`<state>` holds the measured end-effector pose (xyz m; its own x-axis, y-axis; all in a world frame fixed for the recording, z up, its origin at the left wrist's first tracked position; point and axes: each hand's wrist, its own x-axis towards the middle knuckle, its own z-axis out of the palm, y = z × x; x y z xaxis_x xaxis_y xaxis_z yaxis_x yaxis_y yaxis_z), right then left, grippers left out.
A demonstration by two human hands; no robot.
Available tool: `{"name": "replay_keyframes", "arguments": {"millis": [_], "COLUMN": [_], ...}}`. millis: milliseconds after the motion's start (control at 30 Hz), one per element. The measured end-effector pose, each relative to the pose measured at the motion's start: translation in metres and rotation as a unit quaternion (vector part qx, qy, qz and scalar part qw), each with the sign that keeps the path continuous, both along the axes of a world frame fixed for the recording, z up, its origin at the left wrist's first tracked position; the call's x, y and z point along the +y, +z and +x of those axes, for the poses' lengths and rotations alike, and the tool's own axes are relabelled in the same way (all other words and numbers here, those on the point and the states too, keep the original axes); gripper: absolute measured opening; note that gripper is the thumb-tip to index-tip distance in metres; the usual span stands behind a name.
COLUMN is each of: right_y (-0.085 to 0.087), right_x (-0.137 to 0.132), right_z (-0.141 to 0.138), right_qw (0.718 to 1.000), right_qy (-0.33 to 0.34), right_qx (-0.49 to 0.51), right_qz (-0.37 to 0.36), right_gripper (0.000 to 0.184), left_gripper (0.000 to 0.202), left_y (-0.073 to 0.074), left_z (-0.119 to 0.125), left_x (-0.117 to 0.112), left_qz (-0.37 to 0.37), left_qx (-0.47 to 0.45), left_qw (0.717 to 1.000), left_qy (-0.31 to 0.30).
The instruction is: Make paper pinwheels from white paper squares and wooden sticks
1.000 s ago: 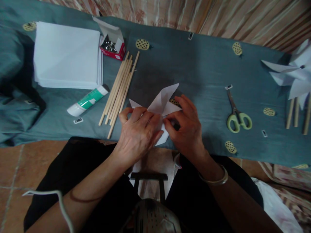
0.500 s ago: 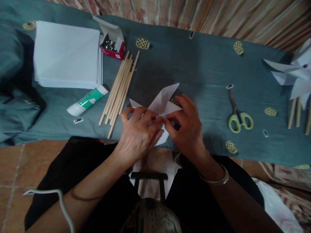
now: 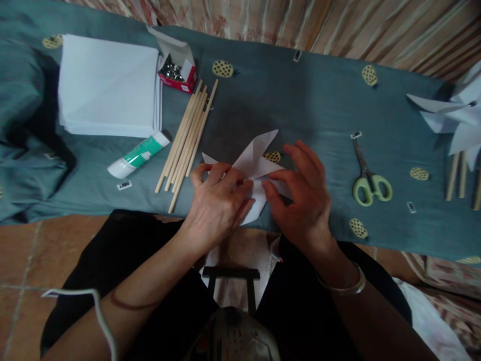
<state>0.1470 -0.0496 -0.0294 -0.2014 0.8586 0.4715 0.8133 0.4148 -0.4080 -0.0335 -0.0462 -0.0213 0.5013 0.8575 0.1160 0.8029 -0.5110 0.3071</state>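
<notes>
Left hand [image 3: 220, 200] is down flat on the folded paper [image 3: 257, 153], fingers together and pressing the middle. That grip pins the sheet rather than clasping it. Right hand [image 3: 304, 200] comes in from the other side with its fingers fanned, and its thumb and forefinger sit at a flap near the centre. Whether they actually pinch that flap, I cannot tell.

The paper lies on the near edge of the worktop [image 3: 300, 95], directly in front of the person, with one pointed wing sticking up and away. It looks feather-light and thin, so it should crease at a touch and tear easily. The bent wings will likely spring back unless the centre stays pinned. The place to take it is that middle, where the layers overlap, not the loose tips.

Left of the hands lies a bundle of wooden sticks [image 3: 186, 135], then a glue stick [image 3: 139, 155] and a stack of white sheets [image 3: 108, 85]. A red box [image 3: 176, 75] stands open with shiny metal bits inside. Green-handled scissors [image 3: 366, 175] lie to the right, and white pinwheels [image 3: 451, 120] sit at the far right edge.

The glue stick has a green and white label, but its print is too small to read. A small tag [image 3: 124, 185] lies beside it, and its lettering is unreadable too.
</notes>
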Motion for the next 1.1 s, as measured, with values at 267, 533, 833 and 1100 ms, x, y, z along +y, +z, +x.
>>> {"name": "replay_keyframes", "arguments": {"millis": [267,533,833,1100], "right_y": [-0.008,-0.014,-0.016,-0.009], "right_x": [0.002,0.001,-0.005,-0.011], "right_z": [0.002,0.001,-0.003,-0.01], "right_qw": [0.995,0.993,0.989,0.985], "right_qy": [0.096,0.083,0.057,0.066], "right_qx": [-0.04,-0.04,-0.115,-0.15], "right_qz": [-0.011,-0.07,-0.066,-0.046], "right_gripper": [0.031,0.037,0.031,0.033], "left_gripper": [0.02,0.02,0.023,0.027], "left_y": [-0.005,-0.005,-0.007,0.003], "left_z": [0.003,0.005,0.003,-0.009], "left_x": [0.001,-0.004,-0.007,0.007], "left_qz": [0.052,0.07,0.017,-0.002], "left_qx": [-0.006,0.01,-0.037,-0.133], "left_qw": [0.999,0.997,0.999,0.985], "left_qy": [0.002,0.001,0.032,0.112]}}
